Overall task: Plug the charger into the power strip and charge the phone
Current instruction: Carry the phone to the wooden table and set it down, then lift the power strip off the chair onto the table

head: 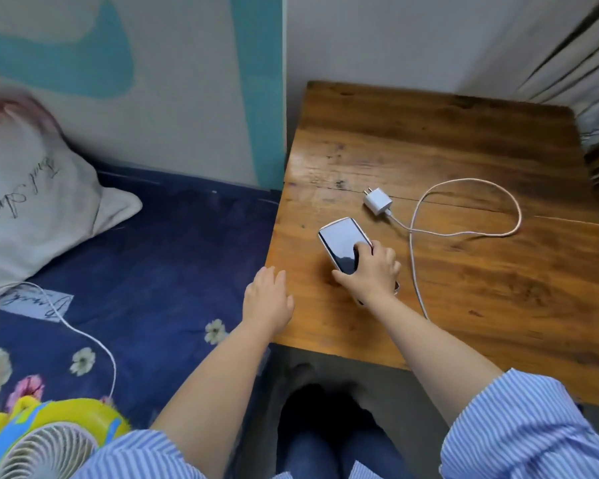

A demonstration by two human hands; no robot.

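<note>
A phone (341,243) with a dark screen and pale edges lies on the wooden table (464,305), near its left side. My right hand (372,271) is closed around the phone's near end, thumb on one side, fingers over the screen. A white charger plug (378,201) lies just beyond the phone, prongs pointing away to the left. Its pale cable (471,233) loops to the right and runs back toward the table's front edge. My left hand (267,302) hovers at the table's left edge, fingers loosely apart, holding nothing. No power strip is in view.
A bed with a dark blue flowered cover (159,271) lies left of the table, with a white pillow (32,205). A small fan in a yellow and blue housing (45,440) sits at the bottom left, its thin white cord (83,335) trailing over the bed. Curtains (574,53) hang at the right.
</note>
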